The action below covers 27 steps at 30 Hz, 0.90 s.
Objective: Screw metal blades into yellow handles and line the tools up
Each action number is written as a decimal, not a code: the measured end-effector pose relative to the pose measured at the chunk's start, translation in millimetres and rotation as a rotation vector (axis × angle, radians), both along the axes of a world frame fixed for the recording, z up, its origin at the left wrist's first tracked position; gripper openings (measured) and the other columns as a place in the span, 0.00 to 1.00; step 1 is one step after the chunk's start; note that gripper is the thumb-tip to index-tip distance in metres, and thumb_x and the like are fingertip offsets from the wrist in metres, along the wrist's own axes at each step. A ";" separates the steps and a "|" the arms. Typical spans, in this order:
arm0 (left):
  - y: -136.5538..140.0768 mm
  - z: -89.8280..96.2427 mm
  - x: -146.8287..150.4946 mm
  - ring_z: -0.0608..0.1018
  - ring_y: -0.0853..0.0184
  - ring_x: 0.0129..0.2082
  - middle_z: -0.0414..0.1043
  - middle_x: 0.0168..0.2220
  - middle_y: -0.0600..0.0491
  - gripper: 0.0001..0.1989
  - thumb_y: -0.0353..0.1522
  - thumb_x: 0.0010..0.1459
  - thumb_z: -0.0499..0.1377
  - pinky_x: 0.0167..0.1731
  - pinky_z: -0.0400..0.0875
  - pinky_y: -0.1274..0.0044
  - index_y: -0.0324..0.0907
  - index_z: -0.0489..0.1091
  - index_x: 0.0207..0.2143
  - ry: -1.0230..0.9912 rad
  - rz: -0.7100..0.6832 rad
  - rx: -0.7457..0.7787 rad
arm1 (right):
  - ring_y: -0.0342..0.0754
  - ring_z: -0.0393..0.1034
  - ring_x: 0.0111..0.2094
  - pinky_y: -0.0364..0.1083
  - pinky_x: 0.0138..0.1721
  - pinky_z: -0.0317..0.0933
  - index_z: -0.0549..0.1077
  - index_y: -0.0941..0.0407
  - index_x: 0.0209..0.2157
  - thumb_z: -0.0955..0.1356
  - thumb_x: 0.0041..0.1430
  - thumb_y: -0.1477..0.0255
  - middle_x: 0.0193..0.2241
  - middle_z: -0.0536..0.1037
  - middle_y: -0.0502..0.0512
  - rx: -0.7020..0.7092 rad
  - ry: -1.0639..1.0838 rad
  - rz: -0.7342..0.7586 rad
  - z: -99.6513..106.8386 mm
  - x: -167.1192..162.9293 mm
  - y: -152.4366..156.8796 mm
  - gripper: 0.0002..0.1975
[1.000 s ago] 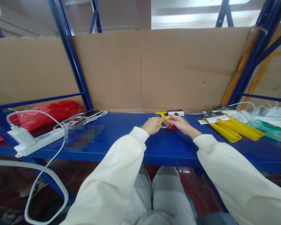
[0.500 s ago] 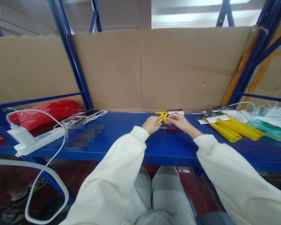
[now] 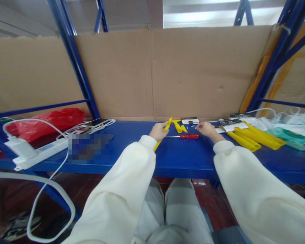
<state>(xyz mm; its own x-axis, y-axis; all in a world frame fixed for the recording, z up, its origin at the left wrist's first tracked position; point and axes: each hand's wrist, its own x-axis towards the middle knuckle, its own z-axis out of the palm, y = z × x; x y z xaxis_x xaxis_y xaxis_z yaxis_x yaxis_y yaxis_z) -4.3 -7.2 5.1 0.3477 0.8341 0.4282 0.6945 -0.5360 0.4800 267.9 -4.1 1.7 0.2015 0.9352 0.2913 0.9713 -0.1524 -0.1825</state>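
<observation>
Head view: my left hand [image 3: 158, 131] is closed around a yellow strip [image 3: 163, 133], gripped near its upper third. The strip's long axis runs diagonally, top end tilted up and to the right above the knuckles, lower end pointing back toward my left sleeve. My right hand [image 3: 205, 129] lies well apart from it, fingers curled loosely and pointing left; I cannot tell whether it pinches anything, since any small part there is too small to resolve.

Between the two hands, on the blue shelf [image 3: 183, 159], lies a red screwdriver [image 3: 185, 136]. Its axis is nearly horizontal, handle to the right, shaft tip to the left. The handle end sits just below and beside my right hand, so I judge the right hand the nearer one to it; the shaft tip points at my left hand.

Just behind the screwdriver sit more yellow pieces [image 3: 180, 126] and a small white pack [image 3: 190, 120]. Farther right, a bundle of yellow tubes [image 3: 254, 139] with a card on top. Far left, a power strip [image 3: 38, 152] and a red bag [image 3: 48, 122]. Cardboard [image 3: 152, 74] backs the shelf.
</observation>
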 end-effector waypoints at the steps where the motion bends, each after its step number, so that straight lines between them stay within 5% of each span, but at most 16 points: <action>1: 0.5 -0.4 0.0 0.82 0.59 0.49 0.75 0.57 0.45 0.26 0.27 0.59 0.61 0.53 0.73 0.72 0.39 0.71 0.60 -0.001 -0.004 0.003 | 0.58 0.75 0.49 0.50 0.46 0.64 0.81 0.54 0.41 0.64 0.61 0.71 0.45 0.83 0.62 -0.040 -0.034 -0.018 0.8 -2.0 -0.6 0.14; 5: 0.9 -1.4 0.1 0.82 0.57 0.49 0.73 0.58 0.43 0.27 0.26 0.58 0.62 0.53 0.73 0.71 0.38 0.71 0.60 -0.013 -0.002 0.009 | 0.59 0.74 0.53 0.53 0.51 0.61 0.80 0.56 0.46 0.61 0.64 0.73 0.48 0.81 0.65 -0.137 -0.151 -0.022 4.6 -13.6 -2.0 0.17; 15: -2.3 1.0 -0.1 0.82 0.57 0.48 0.77 0.54 0.44 0.26 0.25 0.57 0.62 0.52 0.73 0.72 0.38 0.72 0.59 -0.026 -0.029 0.005 | 0.59 0.72 0.54 0.56 0.55 0.55 0.78 0.60 0.49 0.59 0.65 0.76 0.49 0.80 0.70 -0.120 -0.332 0.028 1.9 -13.3 3.5 0.20; 23: -1.9 -1.6 0.4 0.83 0.56 0.47 0.77 0.54 0.45 0.25 0.24 0.54 0.64 0.51 0.74 0.70 0.40 0.75 0.56 -0.096 -0.061 0.030 | 0.60 0.73 0.53 0.58 0.56 0.56 0.79 0.60 0.49 0.59 0.64 0.74 0.48 0.80 0.71 -0.070 -0.226 -0.028 -0.6 -8.2 6.5 0.20; 27: 0.0 -3.8 4.7 0.85 0.61 0.33 0.77 0.54 0.44 0.24 0.24 0.55 0.63 0.39 0.79 0.72 0.40 0.75 0.56 -0.255 -0.099 -0.071 | 0.60 0.73 0.53 0.55 0.53 0.60 0.80 0.56 0.47 0.60 0.63 0.72 0.47 0.81 0.66 -0.018 -0.112 -0.065 0.3 -2.1 6.8 0.19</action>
